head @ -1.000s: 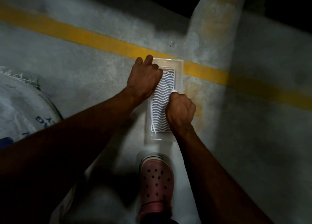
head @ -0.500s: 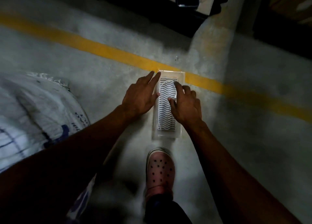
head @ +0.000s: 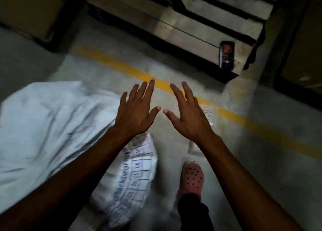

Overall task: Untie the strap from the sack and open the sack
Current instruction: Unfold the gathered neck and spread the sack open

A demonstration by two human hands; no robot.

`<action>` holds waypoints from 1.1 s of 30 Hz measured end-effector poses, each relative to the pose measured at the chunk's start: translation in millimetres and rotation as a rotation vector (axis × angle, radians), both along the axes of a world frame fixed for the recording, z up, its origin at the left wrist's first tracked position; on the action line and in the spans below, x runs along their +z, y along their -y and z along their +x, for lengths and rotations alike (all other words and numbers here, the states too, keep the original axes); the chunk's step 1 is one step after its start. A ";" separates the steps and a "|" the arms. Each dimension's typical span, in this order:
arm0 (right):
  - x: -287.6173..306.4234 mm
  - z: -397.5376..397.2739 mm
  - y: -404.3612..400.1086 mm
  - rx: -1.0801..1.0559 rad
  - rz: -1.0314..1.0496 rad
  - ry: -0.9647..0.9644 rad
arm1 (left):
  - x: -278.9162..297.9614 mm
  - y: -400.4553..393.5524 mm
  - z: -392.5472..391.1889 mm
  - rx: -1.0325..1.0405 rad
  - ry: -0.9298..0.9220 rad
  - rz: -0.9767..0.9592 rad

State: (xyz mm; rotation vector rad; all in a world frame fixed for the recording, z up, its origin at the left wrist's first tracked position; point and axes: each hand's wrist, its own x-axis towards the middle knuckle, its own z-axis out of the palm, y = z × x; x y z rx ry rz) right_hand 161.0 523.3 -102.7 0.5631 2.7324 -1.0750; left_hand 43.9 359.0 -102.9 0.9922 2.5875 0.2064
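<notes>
A large white woven sack (head: pixel 52 126) with blue printing lies on the concrete floor at the left. No strap shows on it from here. My left hand (head: pixel 137 112) hovers over the sack's right edge, fingers spread, holding nothing. My right hand (head: pixel 188 116) is raised beside it, also spread and empty, thumbs nearly meeting. Behind my right hand a clear plastic box (head: pixel 207 114) with a white wavy pattern rests on the floor, mostly hidden.
A yellow painted line (head: pixel 244 119) crosses the floor diagonally. A dark phone (head: pixel 226 56) lies on a low pallet-like platform (head: pixel 191 30) at the top. My foot in a pink perforated clog (head: pixel 192 178) stands below the box.
Both hands have lifted off the plastic box and spread open in the air. The view has swung up and left, so more of the sack and the platform show.
</notes>
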 end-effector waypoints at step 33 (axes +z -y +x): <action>93.6 51.2 397.0 0.789 0.178 -0.037 | 58.4 382.4 14.1 0.752 0.531 0.502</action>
